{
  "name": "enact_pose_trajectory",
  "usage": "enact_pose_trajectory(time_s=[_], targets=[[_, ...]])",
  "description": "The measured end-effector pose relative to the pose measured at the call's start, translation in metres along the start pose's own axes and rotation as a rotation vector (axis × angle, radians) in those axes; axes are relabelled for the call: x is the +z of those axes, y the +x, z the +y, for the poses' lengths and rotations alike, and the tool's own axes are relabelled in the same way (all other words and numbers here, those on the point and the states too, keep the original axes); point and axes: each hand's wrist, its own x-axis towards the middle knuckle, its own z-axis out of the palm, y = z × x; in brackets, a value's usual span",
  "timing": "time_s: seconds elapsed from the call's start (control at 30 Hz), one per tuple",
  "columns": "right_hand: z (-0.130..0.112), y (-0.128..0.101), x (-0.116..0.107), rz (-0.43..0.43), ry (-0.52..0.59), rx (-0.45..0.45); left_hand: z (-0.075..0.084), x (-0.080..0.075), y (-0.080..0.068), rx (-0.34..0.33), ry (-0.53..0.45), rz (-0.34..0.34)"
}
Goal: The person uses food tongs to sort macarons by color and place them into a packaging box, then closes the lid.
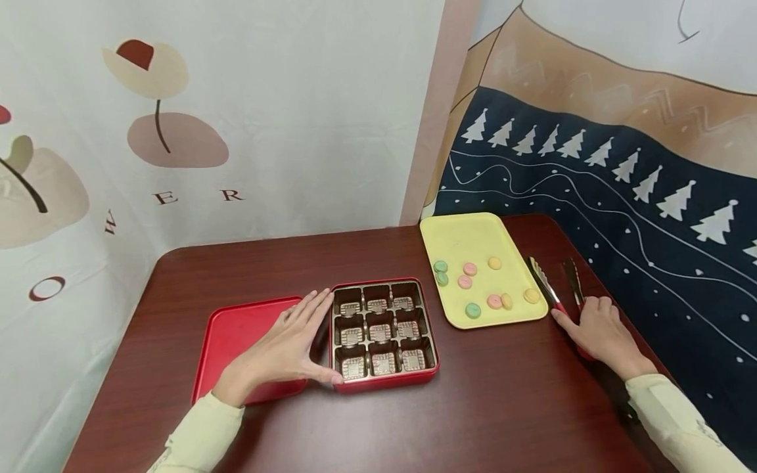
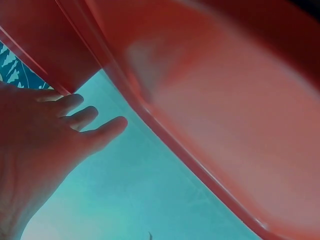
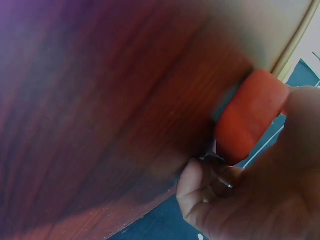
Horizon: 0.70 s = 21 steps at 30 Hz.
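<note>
The left hand (image 1: 284, 351) is resting with thumb and fingers spread wide at the left side of the red box (image 1: 387, 382), which is sitting near the middle of the tabletop (image 1: 497, 407) and showing nine compartments. The right hand (image 1: 609, 334) is gripping the red-handled tongs (image 1: 545, 285), whose arms are standing apart beside the yellow tray (image 1: 467, 240). That tray is carrying green, pink and yellow macarons (image 1: 473, 310). A shallow red tray (image 1: 248, 335) is lying left of the box, partly behind the left hand.
</note>
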Motion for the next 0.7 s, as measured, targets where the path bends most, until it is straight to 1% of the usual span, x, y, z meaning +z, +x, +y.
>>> enact_pose_trajectory(time_s=[0.17, 0.37, 0.5, 0.6, 0.7], targets=[[-0.001, 0.0, -0.001, 0.012, 0.013, 0.015, 0.0, -0.001, 0.001, -0.014, 0.005, -0.017], [-0.001, -0.001, -0.007, 0.047, -0.001, 0.051, 0.002, -0.001, 0.002, -0.027, -0.007, -0.039], [0.0, -0.001, -0.011, 0.061, 0.029, 0.082, 0.003, -0.003, 0.003, -0.031, -0.016, -0.047], [0.0, -0.003, -0.012, 0.098, 0.062, 0.056, 0.003, -0.005, 0.004, -0.032, -0.019, -0.054], [-0.001, -0.007, -0.011, 0.151, 0.084, -0.015, 0.003, -0.006, 0.005, -0.038, -0.019, -0.066]])
